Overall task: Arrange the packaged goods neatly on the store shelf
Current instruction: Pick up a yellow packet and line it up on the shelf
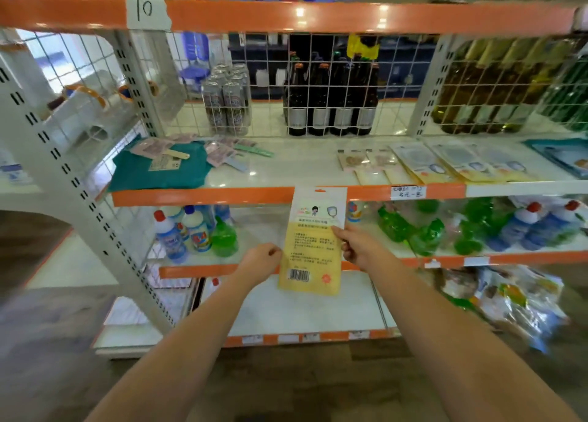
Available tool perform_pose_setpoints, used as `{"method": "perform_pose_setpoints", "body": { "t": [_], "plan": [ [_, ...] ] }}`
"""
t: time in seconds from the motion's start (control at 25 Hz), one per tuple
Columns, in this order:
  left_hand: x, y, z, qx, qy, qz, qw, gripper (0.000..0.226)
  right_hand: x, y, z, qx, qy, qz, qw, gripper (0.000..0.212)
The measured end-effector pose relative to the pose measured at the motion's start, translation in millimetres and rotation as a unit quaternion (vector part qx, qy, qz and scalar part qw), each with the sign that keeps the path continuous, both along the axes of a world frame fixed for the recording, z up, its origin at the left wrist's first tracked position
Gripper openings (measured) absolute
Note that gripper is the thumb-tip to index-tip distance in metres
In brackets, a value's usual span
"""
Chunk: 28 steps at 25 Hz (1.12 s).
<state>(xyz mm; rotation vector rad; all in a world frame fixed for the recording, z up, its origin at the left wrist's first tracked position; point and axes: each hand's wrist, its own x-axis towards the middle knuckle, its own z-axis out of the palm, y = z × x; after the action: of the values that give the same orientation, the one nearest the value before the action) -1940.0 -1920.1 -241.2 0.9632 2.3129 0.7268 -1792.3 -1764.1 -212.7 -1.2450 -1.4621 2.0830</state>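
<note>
My two hands hold a flat yellow-and-white packet (313, 246) upright in front of the store shelf (203, 195), its printed back and barcode facing me and its top edge overlapping the orange front rail of the middle level. My right hand (358, 246) pinches the packet's right edge, thumb on the printed face and the other fingers curled behind it. My left hand (262, 257) grips the left edge with curled fingers; the fingertips are hidden behind the packet. On the white middle level, to the right, lies a row of similar yellow packets (445, 163), flat and overlapping, with smaller pink-toned packets (366, 160) just beside them on the left. At the left end of the same level a teal cloth (159, 173) carries scattered small packets (219, 152) lying at mixed angles. Behind a white wire grid stand silver cans (226, 103), dark bottles (331, 103) and, further right, bottles of yellow liquid (483, 93). The level below holds white cleaner bottles (181, 233) and green bottles (410, 230). A taped paper label reading "10" (146, 10) sits on the top orange rail.
</note>
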Motion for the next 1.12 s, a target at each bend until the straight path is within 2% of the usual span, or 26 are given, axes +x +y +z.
{"method": "perform_pose_setpoints", "body": {
  "t": [0.08,0.16,0.4,0.64,0.8,0.88,1.0,1.12],
  "plan": [
    [9.1,-5.3,-3.4,0.067,-0.131,0.050,0.988,0.029,10.7,-8.6,1.7,-0.003,0.008,-0.005,1.000,0.009],
    [22.7,-11.2,-1.1,0.107,-0.221,0.091,0.965,0.033,17.2,-16.4,4.2,-0.001,0.020,-0.008,1.000,0.008],
    [50.5,-57.5,-9.6,0.143,-0.379,0.138,0.904,0.032,27.9,-62.4,-2.7,0.012,0.026,-0.013,0.999,0.005],
    [46.3,-122.3,-27.9,0.107,-0.418,0.138,0.892,0.027,17.5,-125.2,-24.0,-0.002,0.000,-0.007,1.000,0.008],
    [45.2,-152.1,-37.3,0.117,-0.486,0.149,0.853,0.011,5.4,-160.8,-35.0,-0.007,0.000,-0.012,1.000,0.009],
    [42.6,-163.2,-45.2,0.111,-0.504,0.141,0.845,0.016,1.5,-173.5,-41.1,-0.001,-0.008,-0.007,1.000,0.009],
    [35.4,-179.9,-61.2,0.091,-0.485,0.129,0.860,0.031,-3.3,-190.5,-49.5,0.008,-0.032,0.003,0.999,0.007],
    [28.5,-192.7,-69.8,0.084,-0.464,0.122,0.873,0.027,-7.9,-205.1,-56.5,0.015,-0.043,0.002,0.999,0.013]
  ]
}}
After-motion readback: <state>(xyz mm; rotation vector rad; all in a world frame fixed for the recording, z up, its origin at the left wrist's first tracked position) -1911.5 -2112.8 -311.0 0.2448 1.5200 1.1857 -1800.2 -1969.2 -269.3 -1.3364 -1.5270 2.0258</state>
